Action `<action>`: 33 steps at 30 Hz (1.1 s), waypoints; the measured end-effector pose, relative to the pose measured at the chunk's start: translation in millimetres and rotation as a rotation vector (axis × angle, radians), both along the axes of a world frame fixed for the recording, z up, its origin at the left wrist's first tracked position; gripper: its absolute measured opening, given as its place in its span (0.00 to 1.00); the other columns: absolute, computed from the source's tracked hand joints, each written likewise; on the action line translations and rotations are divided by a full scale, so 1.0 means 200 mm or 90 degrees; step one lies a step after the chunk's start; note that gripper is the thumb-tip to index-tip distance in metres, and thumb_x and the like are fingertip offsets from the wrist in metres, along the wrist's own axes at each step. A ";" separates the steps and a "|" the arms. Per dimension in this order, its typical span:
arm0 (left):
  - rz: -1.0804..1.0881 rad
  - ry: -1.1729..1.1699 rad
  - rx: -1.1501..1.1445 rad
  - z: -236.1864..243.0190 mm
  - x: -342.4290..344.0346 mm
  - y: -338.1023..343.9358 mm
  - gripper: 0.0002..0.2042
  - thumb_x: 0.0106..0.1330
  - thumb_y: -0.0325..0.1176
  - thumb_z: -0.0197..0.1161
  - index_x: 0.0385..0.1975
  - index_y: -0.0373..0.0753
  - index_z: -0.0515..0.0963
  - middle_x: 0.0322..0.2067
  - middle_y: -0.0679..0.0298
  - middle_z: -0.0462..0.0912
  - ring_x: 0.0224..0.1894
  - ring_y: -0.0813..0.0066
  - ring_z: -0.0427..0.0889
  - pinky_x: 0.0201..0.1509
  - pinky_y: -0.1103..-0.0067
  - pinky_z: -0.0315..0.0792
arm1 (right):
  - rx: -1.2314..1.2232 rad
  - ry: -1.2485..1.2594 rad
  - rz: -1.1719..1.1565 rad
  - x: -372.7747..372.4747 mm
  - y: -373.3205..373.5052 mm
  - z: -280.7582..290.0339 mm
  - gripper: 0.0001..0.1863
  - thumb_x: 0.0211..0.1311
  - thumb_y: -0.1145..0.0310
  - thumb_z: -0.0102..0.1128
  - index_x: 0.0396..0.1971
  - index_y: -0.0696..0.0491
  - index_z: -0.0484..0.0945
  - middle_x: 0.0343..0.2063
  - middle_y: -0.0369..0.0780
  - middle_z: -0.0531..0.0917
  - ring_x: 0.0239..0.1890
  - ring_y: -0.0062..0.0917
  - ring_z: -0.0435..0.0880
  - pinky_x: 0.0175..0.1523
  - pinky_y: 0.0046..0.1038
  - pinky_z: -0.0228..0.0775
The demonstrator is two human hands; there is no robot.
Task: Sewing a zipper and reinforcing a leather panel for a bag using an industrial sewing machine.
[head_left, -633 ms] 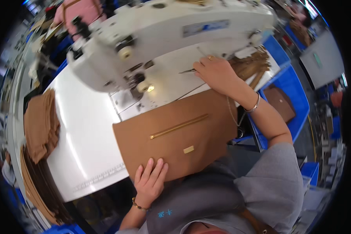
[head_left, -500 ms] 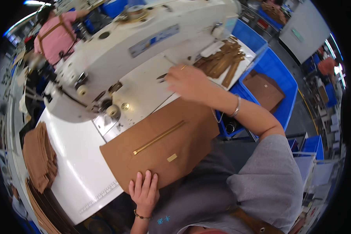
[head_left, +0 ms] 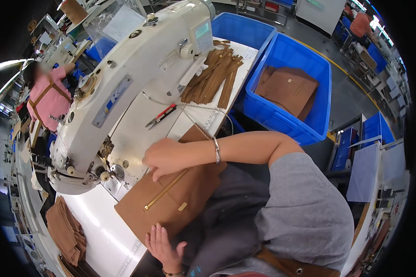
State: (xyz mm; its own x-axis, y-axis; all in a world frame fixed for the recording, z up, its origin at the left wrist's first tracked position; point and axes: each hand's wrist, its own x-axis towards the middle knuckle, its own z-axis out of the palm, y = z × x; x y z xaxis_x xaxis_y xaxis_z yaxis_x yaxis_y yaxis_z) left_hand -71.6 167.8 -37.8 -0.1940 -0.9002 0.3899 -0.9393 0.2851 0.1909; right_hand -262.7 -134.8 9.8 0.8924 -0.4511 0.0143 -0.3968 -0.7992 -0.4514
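A brown fabric panel (head_left: 159, 210) with a gold-toothed zipper (head_left: 166, 189) and a small gold tag (head_left: 182, 206) lies at the near edge of the sewing machine table. My left hand (head_left: 164, 247) is at the panel's near left edge, fingers stretched out and thumb apart. Over the panel's far side hovers or rests my right hand (head_left: 168, 154), its fingers curled in; whatever they pinch, if anything, is hidden beneath. Thread snips (head_left: 161, 115) with a red and black handle lie on the table beyond it. The needle area of the white sewing machine (head_left: 138, 69) is left of that hand.
Brown zipper strips (head_left: 212, 76) are heaped at the table's far right. Beside them a blue bin (head_left: 289, 117) holds brown panels (head_left: 289, 90); another blue bin (head_left: 245, 30) stands behind. Stacked brown pieces (head_left: 65, 231) sit at the left. A person in pink (head_left: 50, 97) works beyond.
My right hand has come left and nearer, from beside the snips to over the panel. The snips now lie in full view. My left hand stays at the panel's edge. The view has turned rightward.
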 end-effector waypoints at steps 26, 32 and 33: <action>0.421 -0.020 -0.081 0.08 0.35 -0.10 0.26 0.82 0.47 0.48 0.70 0.32 0.69 0.73 0.48 0.66 0.77 0.46 0.62 0.78 0.53 0.57 | -0.494 -0.166 -0.860 -2.02 -0.27 -0.26 0.11 0.68 0.68 0.63 0.47 0.54 0.83 0.48 0.45 0.85 0.53 0.43 0.83 0.54 0.43 0.78; 0.425 -0.006 -0.059 0.09 0.34 -0.10 0.25 0.81 0.45 0.51 0.69 0.33 0.69 0.73 0.49 0.67 0.77 0.47 0.62 0.78 0.54 0.56 | -0.556 -0.110 -0.340 -1.34 -0.55 0.01 0.12 0.59 0.78 0.60 0.42 0.54 0.84 0.48 0.40 0.84 0.46 0.41 0.84 0.51 0.38 0.78; 0.418 -0.004 -0.071 0.09 0.34 -0.10 0.25 0.81 0.45 0.51 0.69 0.33 0.69 0.73 0.49 0.67 0.77 0.47 0.62 0.78 0.54 0.56 | -0.515 -0.084 -0.375 -1.29 -0.58 0.03 0.14 0.59 0.79 0.60 0.44 0.54 0.84 0.49 0.40 0.84 0.48 0.41 0.84 0.52 0.38 0.78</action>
